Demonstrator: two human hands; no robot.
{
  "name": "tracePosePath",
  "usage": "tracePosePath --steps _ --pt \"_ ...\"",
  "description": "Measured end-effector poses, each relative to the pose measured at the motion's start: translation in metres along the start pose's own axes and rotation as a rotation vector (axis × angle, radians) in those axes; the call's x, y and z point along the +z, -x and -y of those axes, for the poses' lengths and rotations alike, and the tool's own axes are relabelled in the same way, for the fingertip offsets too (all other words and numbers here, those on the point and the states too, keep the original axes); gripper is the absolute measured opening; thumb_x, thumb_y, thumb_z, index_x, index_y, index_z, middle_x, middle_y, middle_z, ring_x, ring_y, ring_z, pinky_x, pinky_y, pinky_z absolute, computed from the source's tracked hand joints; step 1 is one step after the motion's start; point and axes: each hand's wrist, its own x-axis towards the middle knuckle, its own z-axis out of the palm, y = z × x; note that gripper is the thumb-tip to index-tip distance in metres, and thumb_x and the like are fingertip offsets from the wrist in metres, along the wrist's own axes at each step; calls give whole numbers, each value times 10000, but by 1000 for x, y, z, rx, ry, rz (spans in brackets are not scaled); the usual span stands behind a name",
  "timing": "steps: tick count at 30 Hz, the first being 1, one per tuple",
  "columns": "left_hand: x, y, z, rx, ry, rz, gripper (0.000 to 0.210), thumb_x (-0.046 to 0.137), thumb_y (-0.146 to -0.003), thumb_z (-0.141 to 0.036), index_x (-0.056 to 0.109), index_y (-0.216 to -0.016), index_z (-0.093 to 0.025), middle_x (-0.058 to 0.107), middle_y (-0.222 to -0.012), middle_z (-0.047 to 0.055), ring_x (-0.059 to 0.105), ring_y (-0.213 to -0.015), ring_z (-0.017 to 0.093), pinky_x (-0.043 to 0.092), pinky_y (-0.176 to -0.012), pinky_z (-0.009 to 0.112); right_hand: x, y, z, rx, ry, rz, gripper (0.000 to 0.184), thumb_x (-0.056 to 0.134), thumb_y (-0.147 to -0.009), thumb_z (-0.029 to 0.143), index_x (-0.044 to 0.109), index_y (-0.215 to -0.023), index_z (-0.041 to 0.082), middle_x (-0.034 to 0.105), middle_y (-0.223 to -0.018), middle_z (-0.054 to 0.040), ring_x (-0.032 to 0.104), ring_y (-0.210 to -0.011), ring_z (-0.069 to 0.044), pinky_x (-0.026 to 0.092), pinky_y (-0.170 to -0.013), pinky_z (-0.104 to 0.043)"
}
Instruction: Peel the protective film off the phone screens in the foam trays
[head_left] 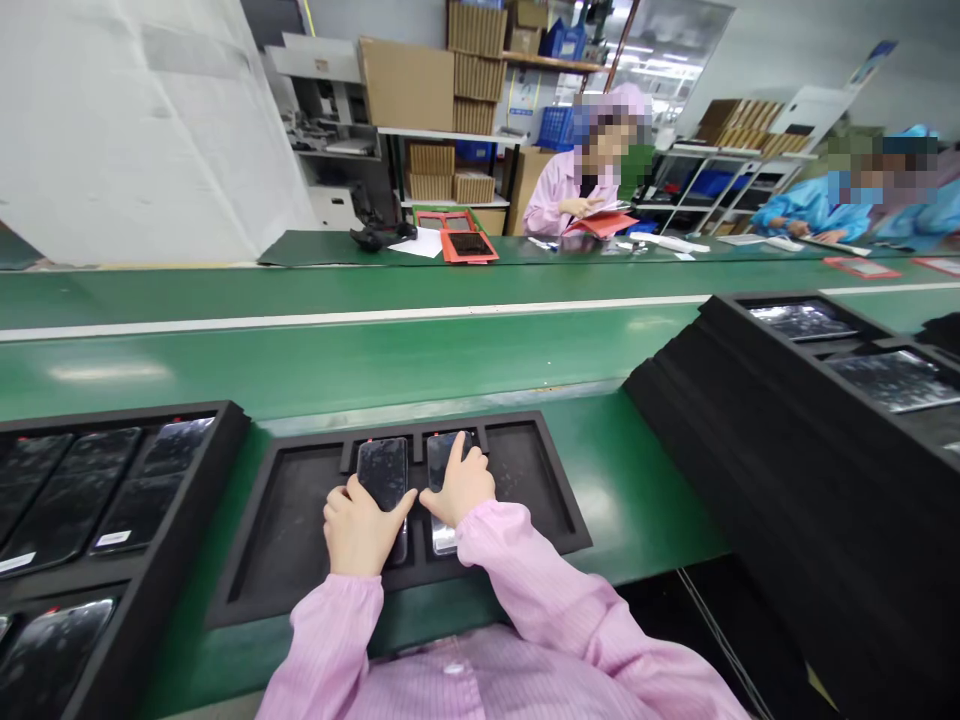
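Note:
Two dark smartphones lie side by side in the middle recesses of a shallow black foam tray (300,595). My left hand (360,525) spans the left smartphone (384,470), thumb at its right edge and fingers at its left edge. Across the lower part of the right smartphone (441,455) lies my right hand (466,488). Its thumb is by the phone's left edge, and its index finger stretches over the upper part. The other fingers are bent. Both phones have small red marks at the top. Wide hollows flank them in the tray.
At left stands a foam tray (202,500) of several phones. A tall stack of black foam trays (720,430) rises at right, with devices on top. Beyond the green bench (360,365), a person in pink (551,195) holds a red item; others in blue sit farther right.

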Motion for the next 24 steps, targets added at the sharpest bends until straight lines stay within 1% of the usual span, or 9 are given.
tracePosePath --steps 4,6,8,11,14,16,18,21,24 --pt "0 1 1 5 95 68 887 540 -794 -608 393 -1362 58 470 -1267 338 458 -1205 474 398 -963 575 2 -4 4 -7 0 18 1147 744 -701 541 165 -1535 8 467 -1179 -279 504 -1034 -342 504 -796 -427" --pt "-1 -6 7 3 174 123 849 481 -839 -587 374 -1390 51 481 -1281 342 458 -1249 452 380 -1004 569 1 -4 6 -6 -6 34 1141 742 -710 501 133 -1542 11 464 -1188 -285 501 -1051 -347 499 -800 -421" --pt "-2 -15 15 0 271 184 802 463 -859 -557 369 -1409 19 500 -1306 319 485 -1263 410 388 -1027 531 -1 -4 6 -13 -12 40 1139 734 -715 476 108 -1546 14 465 -1192 -286 505 -1062 -352 496 -798 -414" --pt "-6 -26 24 14 445 288 658 505 -834 -515 503 -1305 -56 612 -1236 229 606 -1149 322 480 -957 425 -7 -5 -3 -22 -87 44 1171 735 -692 469 69 -1554 40 471 -1206 -273 520 -1075 -365 494 -810 -429" --pt "-15 -29 25 40 579 355 512 524 -794 -536 641 -1041 -103 715 -1012 158 689 -923 288 536 -813 384 -14 -12 -23 -80 -337 128 1214 735 -669 485 19 -1560 77 453 -1291 -275 532 -1134 -377 469 -895 -470" --pt "-25 -27 19 53 620 321 479 551 -763 -558 648 -941 -125 723 -923 136 686 -868 299 529 -792 404 -17 -16 -36 -161 -522 186 1208 724 -689 482 -22 -1562 107 461 -1333 -244 551 -1157 -330 450 -956 -440" --pt "-35 -24 8 74 648 239 449 569 -755 -557 626 -928 -147 714 -903 113 672 -872 298 512 -804 410 -18 -18 -44 -280 -712 162 1206 729 -705 434 -69 -1558 133 527 -1286 -175 576 -1133 -258 448 -981 -382" --pt "-45 -19 -13 137 700 138 414 576 -773 -548 589 -955 -176 693 -908 78 653 -860 269 496 -780 373 -18 -15 -44 -480 -946 11 1242 759 -692 329 -124 -1546 151 585 -1185 -100 580 -1100 -201 446 -1000 -346" --pt "-42 -15 -33 213 759 86 386 570 -794 -544 569 -937 -185 668 -880 59 636 -821 240 487 -734 332 -20 -9 -43 -530 -944 -129 1247 764 -683 285 -132 -1542 158 540 -1258 -120 551 -1155 -203 454 -1003 -345"
